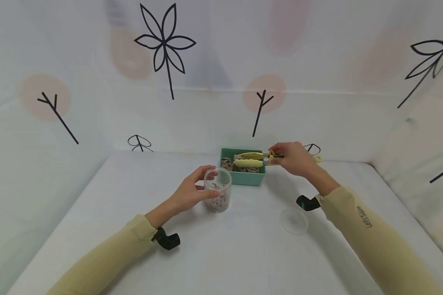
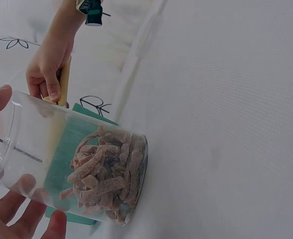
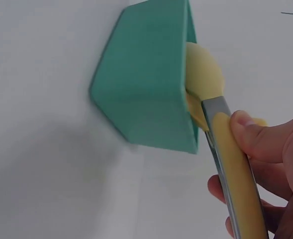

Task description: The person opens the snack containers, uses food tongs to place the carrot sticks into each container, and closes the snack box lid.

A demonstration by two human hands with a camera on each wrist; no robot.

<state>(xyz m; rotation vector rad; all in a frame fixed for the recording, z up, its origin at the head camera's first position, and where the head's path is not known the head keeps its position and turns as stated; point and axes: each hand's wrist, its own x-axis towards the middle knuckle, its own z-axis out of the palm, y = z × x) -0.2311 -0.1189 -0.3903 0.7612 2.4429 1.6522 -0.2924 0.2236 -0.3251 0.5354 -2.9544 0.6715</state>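
My left hand (image 1: 187, 191) grips a clear plastic jar (image 2: 32, 134) that stands upright on the table, its top uncovered. Several brownish, powder-coated strips (image 2: 104, 174) fill its lower part. Behind and to the right of the jar sits a green rectangular box (image 1: 243, 178) with similar brownish pieces (image 1: 227, 164) inside. My right hand (image 1: 295, 157) holds a pair of yellow-and-metal tongs (image 3: 236, 174) by the handles. The tongs' yellow tips reach into the box over the pieces. Whether they pinch a piece is hard to tell; the box wall hides part of them in the right wrist view.
A round clear lid (image 1: 293, 221) lies flat on the white table (image 1: 236, 254), to the right of the jar. A white cloth with line-drawn plants (image 1: 164, 43) hangs behind the box and along the sides. Black wrist cameras (image 1: 166, 239) are on both arms.
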